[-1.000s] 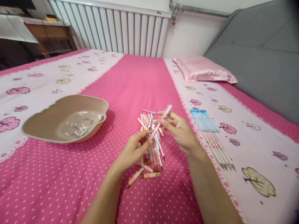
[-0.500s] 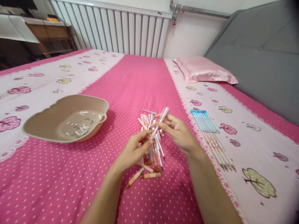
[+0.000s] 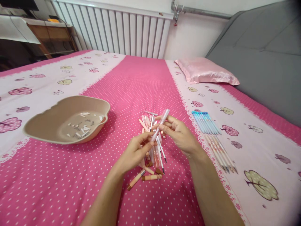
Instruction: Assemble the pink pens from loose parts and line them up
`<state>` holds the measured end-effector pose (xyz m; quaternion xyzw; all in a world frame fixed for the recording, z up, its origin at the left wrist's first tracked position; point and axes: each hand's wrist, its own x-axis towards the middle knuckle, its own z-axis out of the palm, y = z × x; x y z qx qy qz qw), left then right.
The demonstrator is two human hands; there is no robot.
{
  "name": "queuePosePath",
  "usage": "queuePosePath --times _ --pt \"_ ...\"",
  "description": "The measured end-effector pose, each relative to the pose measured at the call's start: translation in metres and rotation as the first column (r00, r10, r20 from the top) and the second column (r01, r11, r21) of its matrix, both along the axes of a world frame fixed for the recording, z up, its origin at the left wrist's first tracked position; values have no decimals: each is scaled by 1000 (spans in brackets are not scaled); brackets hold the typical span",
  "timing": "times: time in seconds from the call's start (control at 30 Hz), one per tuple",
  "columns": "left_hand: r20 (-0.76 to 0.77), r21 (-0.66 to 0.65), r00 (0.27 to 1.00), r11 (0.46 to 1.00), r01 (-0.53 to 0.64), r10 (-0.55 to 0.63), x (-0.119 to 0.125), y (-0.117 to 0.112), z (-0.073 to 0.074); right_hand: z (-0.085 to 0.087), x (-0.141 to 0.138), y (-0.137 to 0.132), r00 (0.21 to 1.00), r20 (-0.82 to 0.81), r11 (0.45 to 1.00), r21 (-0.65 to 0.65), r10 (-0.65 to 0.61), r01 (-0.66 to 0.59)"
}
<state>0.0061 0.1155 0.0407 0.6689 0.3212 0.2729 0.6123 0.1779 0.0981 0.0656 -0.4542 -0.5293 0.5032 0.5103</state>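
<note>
- Pink pen (image 3: 163, 119) is up over our polka-dot bed (image 3: 141, 81).
- Our brown tub (image 3: 54, 116), at the left, holds small white bits (image 3: 85, 128).
- Under the pen we see a messy pile (image 3: 156, 157) of sticks and tubes.
- We pinch the pen: left fingers (image 3: 144, 136) on its low end, right fingers (image 3: 166, 129) higher up.

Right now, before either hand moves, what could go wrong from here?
1. The pen, held only by the fingers of the left hand and right hand, could slip into the pile below.
2. Swinging right, the right forearm might disturb the pale pens lying in a row.
3. A bump could perhaps tip the bowl, spilling its white scraps.
</note>
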Motion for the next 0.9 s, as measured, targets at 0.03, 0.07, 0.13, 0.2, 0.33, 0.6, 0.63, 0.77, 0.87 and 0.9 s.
queuePosePath --times 0.03,0.07,0.13,0.2,0.33,0.6,0.63,0.77,0.87,0.9 --pt "7 -3 1000 1000 4 -4 0 0 0 0 0 0 1000 -1 1000 -2 4 -4" --pt "15 -6 1000 1000 9 -9 -1 0 -1 1 0 -1 1000 -1 1000 -1 9 -9" --pt "35 -6 999 1000 19 -19 -2 1 -3 1 0 -1 1000 -1 1000 7 22 -22" --pt "50 4 998 1000 23 -24 -2 1 -5 2 0 -1 999 -1 999 15 33 -33" --pt "67 21 997 999 35 -36 -3 1 -7 3 0 -2 999 -3 999 4 50 -50" --pt "55 28 998 999 38 -39 -1 0 -3 3 0 -2 999 -7 999 -1 54 -54" --pt "53 27 998 999 35 -36 -1 -1 -3 2 0 -2 999 -6 999 1 52 -52" --pt "51 45 998 999 31 -33 -1 0 -4 2 0 -1 999 -13 999 5 45 -45" --pt "60 57 998 998 33 -37 -1 0 -5 3 0 -1 999 -23 999 -4 36 -36" --pt "59 57 998 998 32 -35 -1 0 -5 3 0 -1 999 -23 999 -7 32 -32"
